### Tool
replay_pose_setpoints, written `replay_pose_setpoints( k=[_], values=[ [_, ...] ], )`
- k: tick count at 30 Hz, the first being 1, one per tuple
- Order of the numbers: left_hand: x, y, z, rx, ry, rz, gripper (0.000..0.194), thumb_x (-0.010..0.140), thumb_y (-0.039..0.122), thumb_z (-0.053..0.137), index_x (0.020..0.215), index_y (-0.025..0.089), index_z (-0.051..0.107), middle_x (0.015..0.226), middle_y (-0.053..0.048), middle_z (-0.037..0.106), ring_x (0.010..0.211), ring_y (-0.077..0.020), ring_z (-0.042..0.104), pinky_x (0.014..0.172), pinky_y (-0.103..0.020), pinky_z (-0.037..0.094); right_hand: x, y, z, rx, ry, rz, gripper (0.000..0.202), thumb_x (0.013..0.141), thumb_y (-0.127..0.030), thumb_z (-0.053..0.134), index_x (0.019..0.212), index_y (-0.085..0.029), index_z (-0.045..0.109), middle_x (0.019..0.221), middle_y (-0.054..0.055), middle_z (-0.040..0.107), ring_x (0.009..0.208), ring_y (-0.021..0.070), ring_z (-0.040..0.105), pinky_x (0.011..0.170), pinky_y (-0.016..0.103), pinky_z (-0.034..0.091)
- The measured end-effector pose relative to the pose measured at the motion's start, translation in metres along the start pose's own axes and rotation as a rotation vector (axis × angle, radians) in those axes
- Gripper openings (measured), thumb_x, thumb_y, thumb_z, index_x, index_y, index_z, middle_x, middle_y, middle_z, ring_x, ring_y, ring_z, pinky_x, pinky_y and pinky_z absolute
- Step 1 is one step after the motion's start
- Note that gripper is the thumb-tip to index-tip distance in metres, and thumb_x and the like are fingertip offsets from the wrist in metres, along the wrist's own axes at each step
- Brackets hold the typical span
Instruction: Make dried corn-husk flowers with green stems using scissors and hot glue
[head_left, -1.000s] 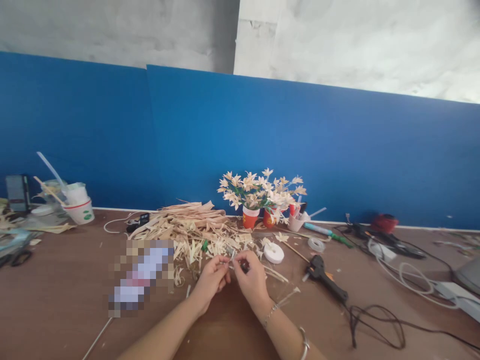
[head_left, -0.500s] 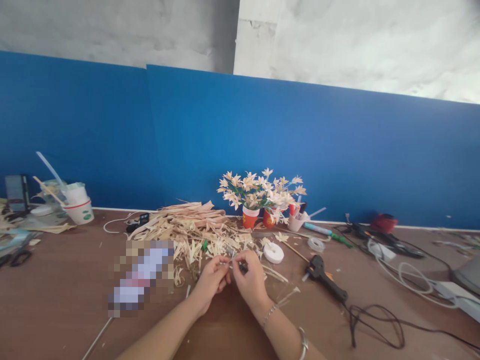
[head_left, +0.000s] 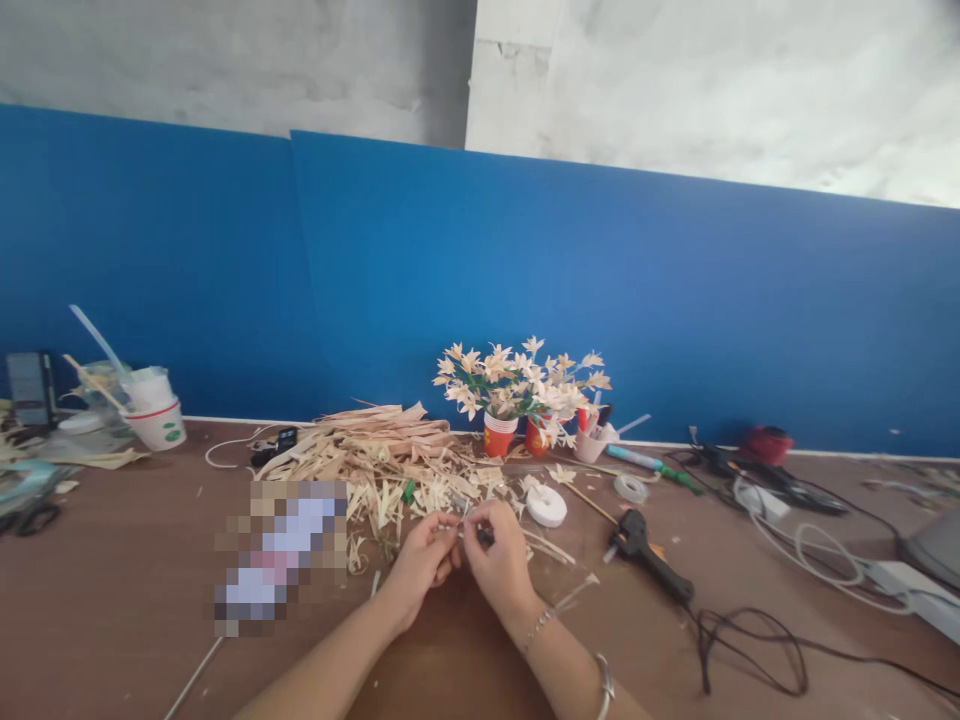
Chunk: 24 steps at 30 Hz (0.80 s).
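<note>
My left hand (head_left: 424, 562) and my right hand (head_left: 496, 550) meet fingertip to fingertip over the brown table (head_left: 435, 660). Both are closed in a pinch. Something small, thin and pale shows between the fingertips, too small to name. Just beyond my hands lies a heap of dry husk strips (head_left: 375, 450) with pale scraps at its near edge. A white tape roll (head_left: 546, 506) rests to the right of my right hand. Behind it, handmade pale flowers (head_left: 495, 372) on green stems stand in a red paper cup (head_left: 499, 436) and another cup beside it.
A black glue gun (head_left: 651, 555) with a looping cable lies on the right. Further right are a white power strip (head_left: 919, 600) and wires. A pixelated object (head_left: 277, 560) sits left of my hands. A white cup (head_left: 157, 425) stands far left, before the blue partition (head_left: 375, 270).
Both hands keep almost the same pose and place, fingertips together. The whole view has shifted very slightly.
</note>
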<state>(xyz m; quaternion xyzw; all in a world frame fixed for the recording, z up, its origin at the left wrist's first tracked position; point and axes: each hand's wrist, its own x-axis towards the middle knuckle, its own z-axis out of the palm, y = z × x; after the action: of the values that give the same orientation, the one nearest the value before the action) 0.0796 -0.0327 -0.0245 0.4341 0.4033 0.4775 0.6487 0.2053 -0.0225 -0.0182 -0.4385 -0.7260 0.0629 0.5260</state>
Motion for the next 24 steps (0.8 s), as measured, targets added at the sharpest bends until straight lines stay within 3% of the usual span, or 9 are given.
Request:
replay_pose_setpoints(
  k=[20,24],
  values=[
    [-0.0007,0.0027,0.0016,-0.005,0.004,-0.016,0.028,0.07,0.04,0.058,0.084,0.018,0.047,0.048,0.007,0.049,0.032,-0.0018,0.027,0.036,-0.017,0.01,-0.0001,-0.002,-0.0007,-0.048,-0.009,-0.043,0.01,0.074,-0.011,0.047,0.07,-0.02,0.049,0.068,0.001,0.051,0.067,0.0159,0.049,0.063,0.029,0.04],
    [-0.0014,0.0037,0.0014,-0.018,0.01,-0.02,0.027,0.071,0.04,0.056,0.083,0.017,0.048,0.049,0.007,0.049,0.033,-0.0015,0.027,0.036,-0.017,0.009,0.0018,-0.0057,-0.0041,-0.035,-0.009,-0.039,0.007,0.074,-0.014,0.05,0.078,-0.019,0.05,0.078,0.004,0.053,0.078,0.0184,0.05,0.071,0.033,0.041]
  ],
)
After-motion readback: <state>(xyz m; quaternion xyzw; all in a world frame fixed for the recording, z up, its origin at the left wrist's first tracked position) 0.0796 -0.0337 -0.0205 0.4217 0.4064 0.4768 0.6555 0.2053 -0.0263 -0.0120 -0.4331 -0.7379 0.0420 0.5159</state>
